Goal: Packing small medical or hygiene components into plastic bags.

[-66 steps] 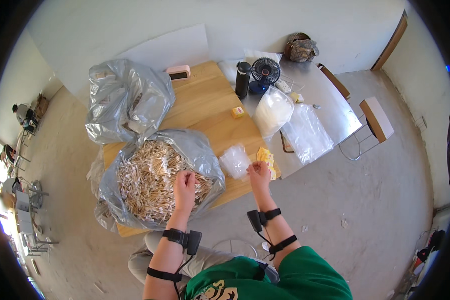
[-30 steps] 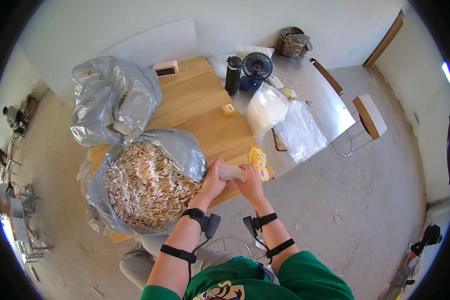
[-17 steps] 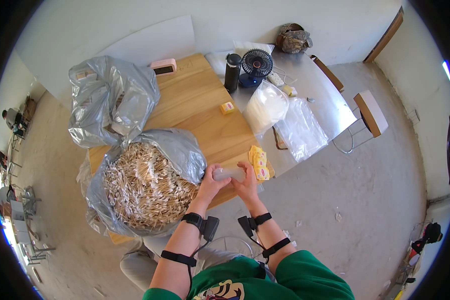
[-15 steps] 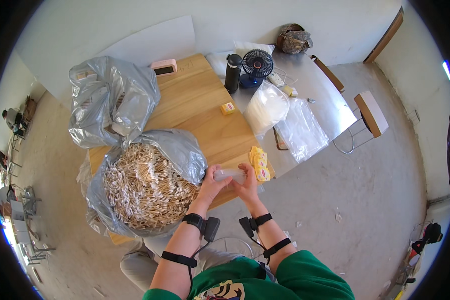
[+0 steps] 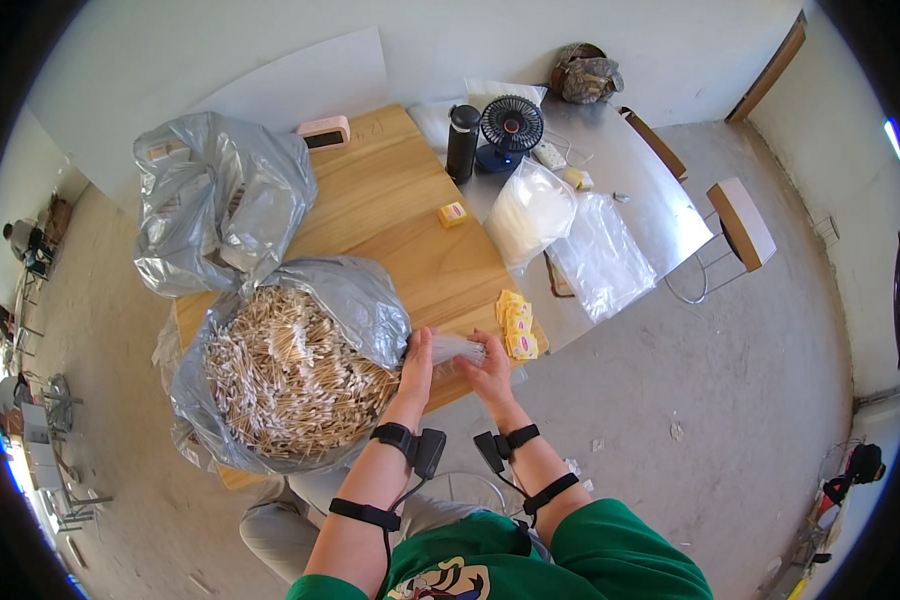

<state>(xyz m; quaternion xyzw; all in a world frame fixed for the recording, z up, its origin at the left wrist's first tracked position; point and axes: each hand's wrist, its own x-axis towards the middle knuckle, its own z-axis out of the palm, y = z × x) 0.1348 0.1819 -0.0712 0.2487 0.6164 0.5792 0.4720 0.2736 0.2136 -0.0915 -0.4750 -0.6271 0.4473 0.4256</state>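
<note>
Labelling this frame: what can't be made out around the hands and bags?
Head view only:
- Small clear plastic pouch: contents too small to tell, ends covered by left hand and right hand.
- Closed grey plastic bag: opaque, contents hidden.
- Open grey bag of thin wooden sticks: depth hidden by the top layer.

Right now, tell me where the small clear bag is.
In the head view, the small clear bag is held between both hands at the wooden table's near edge, right of the open swab sack.
</note>
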